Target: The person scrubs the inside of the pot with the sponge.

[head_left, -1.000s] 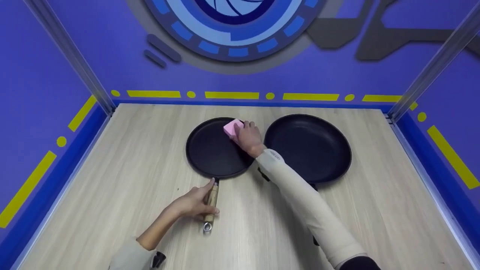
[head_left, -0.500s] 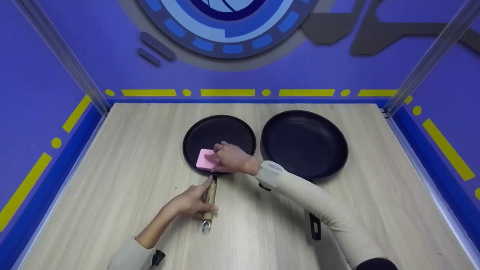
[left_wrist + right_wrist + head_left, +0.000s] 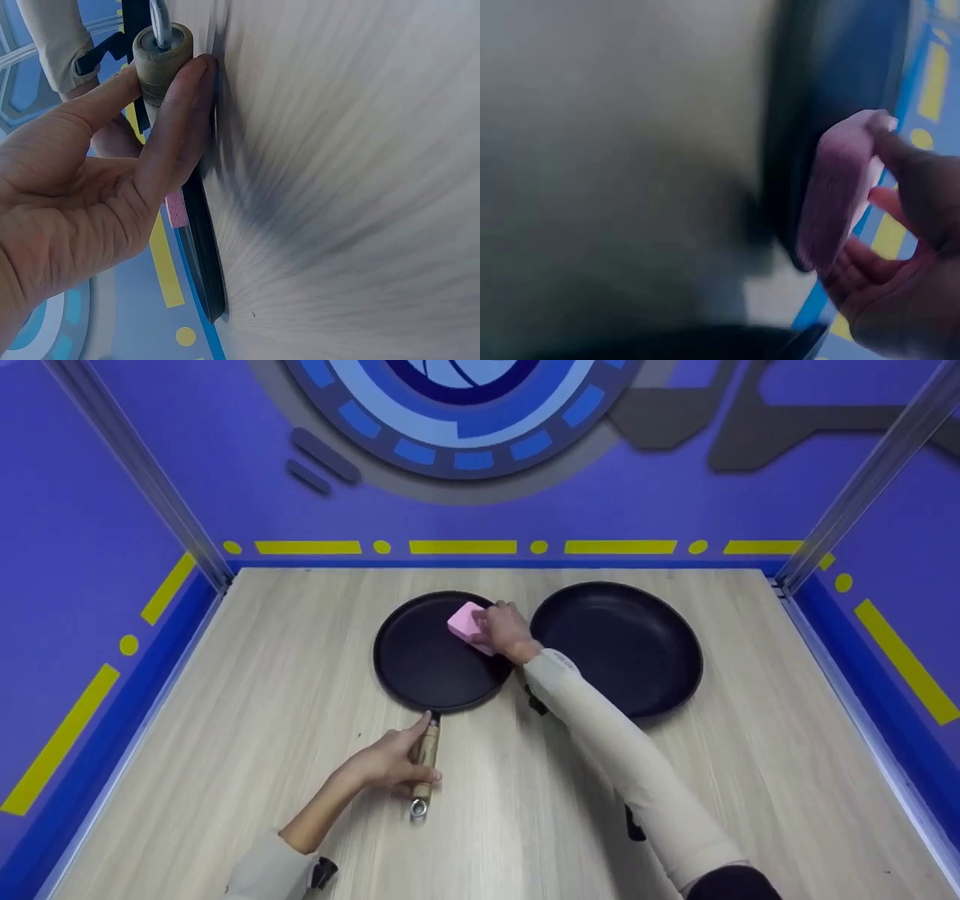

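Pink sponge [image 3: 466,620] is on the flat pan [image 3: 420,667], in the half toward the table's far edge and off to the right, just inside the rim. It looks to lie against the cooking surface; right wrist view is too blurred to confirm full contact.

Right hand [image 3: 506,630] pinches the sponge between thumb and fingers, palm off the pan. Left hand [image 3: 386,761] holds the pan's wooden handle [image 3: 427,746], thumb and fingers to either side; metal ring [image 3: 418,808] sticks out past the grip.

Just changed: sponge has gone from near the handle end to the far right. I read that as one stroke of a back-and-forth rub, surface work in progress, pan steadied by the left hand.

Vs half a second ago: right hand and forearm have shifted up and right, and the sleeve [image 3: 637,757] covers more of the deeper pan's black handle [image 3: 634,825]. Left grip and flat pan look about the same.

Deeper pan [image 3: 622,645] sits just right of the flat one, untouched as far as I can tell. Both are nearer the table's [image 3: 292,660] far edge, well in from its left and right edges. Blue wall [image 3: 525,521] behind.
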`<state>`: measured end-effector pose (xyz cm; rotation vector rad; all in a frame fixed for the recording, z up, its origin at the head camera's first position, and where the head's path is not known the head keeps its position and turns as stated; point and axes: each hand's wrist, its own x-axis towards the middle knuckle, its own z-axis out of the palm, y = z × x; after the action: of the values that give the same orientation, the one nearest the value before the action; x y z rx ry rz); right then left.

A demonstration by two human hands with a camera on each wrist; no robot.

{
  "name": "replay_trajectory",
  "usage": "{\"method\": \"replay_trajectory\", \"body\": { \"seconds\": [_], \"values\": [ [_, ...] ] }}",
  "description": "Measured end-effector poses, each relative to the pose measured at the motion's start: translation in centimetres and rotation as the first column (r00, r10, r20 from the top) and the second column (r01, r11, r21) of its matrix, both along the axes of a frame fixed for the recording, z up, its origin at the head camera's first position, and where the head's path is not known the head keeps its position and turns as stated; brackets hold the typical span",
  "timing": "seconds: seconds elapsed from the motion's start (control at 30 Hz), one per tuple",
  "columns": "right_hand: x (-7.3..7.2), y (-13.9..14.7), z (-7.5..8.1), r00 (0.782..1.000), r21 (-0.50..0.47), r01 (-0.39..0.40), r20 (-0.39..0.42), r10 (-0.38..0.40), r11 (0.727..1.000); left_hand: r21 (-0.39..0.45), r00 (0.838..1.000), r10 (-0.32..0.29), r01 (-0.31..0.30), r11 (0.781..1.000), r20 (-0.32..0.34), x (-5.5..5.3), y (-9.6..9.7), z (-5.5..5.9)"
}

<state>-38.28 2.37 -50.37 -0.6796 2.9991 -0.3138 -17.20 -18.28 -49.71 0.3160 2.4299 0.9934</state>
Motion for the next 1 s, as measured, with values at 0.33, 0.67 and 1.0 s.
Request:
{"method": "replay_trajectory", "body": {
  "seconds": [0.33,0.67,1.0],
  "values": [
    [4.7,-0.5,0.7,0.981,0.083,-0.194,-0.01,0.195,0.978,0.04,1.0,-0.027,0.027,0.999,0.007,-0.1,0.0,-0.1],
    [8.8,-1.5,0.1,0.905,-0.007,-0.423,-0.055,0.422,0.906,0.0,1.0,-0.007,0.007,1.0,-0.011,0.5,0.1,0.0],
    [3.5,1.5,0.3,0.972,-0.06,-0.236,-0.016,0.235,0.97,0.026,1.0,0.015,-0.015,1.0,0.016,0.2,0.2,-0.1]
  ]
}}
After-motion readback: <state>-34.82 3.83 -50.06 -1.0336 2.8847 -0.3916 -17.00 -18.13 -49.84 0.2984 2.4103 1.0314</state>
